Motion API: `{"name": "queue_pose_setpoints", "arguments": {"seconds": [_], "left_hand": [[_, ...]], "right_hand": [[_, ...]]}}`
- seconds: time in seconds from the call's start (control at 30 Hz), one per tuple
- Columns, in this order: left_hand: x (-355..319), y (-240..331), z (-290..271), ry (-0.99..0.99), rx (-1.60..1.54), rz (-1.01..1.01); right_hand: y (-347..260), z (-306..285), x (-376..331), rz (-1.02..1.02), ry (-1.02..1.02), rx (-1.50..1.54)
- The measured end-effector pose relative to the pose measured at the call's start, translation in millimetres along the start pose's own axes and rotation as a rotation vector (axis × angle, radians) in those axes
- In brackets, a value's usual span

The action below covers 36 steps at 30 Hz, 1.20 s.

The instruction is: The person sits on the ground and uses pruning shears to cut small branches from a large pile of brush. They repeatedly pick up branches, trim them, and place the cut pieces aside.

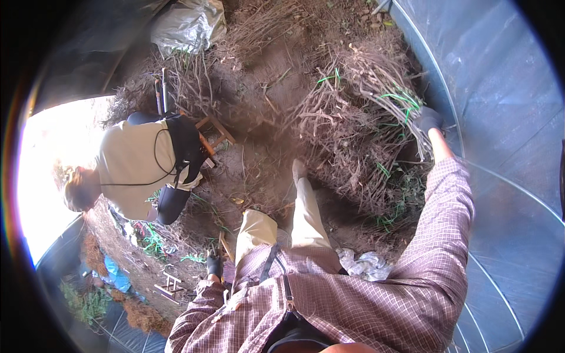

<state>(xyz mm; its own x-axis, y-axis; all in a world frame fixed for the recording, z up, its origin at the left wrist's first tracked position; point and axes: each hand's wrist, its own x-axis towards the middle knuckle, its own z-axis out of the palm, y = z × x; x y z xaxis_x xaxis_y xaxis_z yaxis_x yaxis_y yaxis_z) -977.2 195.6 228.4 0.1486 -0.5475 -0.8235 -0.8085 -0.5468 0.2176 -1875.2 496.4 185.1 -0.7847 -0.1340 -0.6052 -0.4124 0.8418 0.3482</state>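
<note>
At the right, my right hand, in a dark glove, grips the near end of a bundle of bare woody twigs tied with bright green strips. The bundle lies over a large heap of similar twigs, and its far end points up and to the left. Low at my left side is my left hand, also in a dark glove. It hangs close to a thin wooden stick. Its fingers are too small and dark to show whether they hold anything.
A person sits at the left beside a small wooden stool and another twig pile. Silvery plastic sheeting lies at the back. A blue-grey tarp wall curves along the right. Crumpled clear plastic lies near my leg.
</note>
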Motion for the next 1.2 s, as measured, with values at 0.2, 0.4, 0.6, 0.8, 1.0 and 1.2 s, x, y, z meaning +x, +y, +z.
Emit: {"name": "queue_pose_setpoints", "arguments": {"seconds": [0.2, 0.4, 0.6, 0.8, 1.0, 1.2], "left_hand": [[21.3, -10.3, 27.9, -0.034, -0.133, 0.04], [87.4, 58.8, 113.6, -0.201, -0.401, 0.366], [-28.7, 246.4, 315.9, -0.862, -0.409, 0.205], [-97.3, 280.7, 499.4, -0.927, 0.135, 0.6], [-134.2, 293.9, 488.7, -1.238, 0.236, 0.78], [-177.4, 322.9, 474.3, -1.582, 0.158, 0.872]], "right_hand": [[56.7, -47.2, -91.6, -0.035, 0.054, 0.126], [109.0, -19.1, -196.1, 0.049, -0.167, 0.715], [58.0, 36.1, -345.3, 0.24, -0.205, 1.364], [13.9, 127.9, -350.6, 0.262, -0.26, 1.703], [-5.5, 142.1, -384.8, 0.18, -0.181, 1.824], [-13.0, 97.6, -397.0, 0.22, -0.132, 1.993]]}}
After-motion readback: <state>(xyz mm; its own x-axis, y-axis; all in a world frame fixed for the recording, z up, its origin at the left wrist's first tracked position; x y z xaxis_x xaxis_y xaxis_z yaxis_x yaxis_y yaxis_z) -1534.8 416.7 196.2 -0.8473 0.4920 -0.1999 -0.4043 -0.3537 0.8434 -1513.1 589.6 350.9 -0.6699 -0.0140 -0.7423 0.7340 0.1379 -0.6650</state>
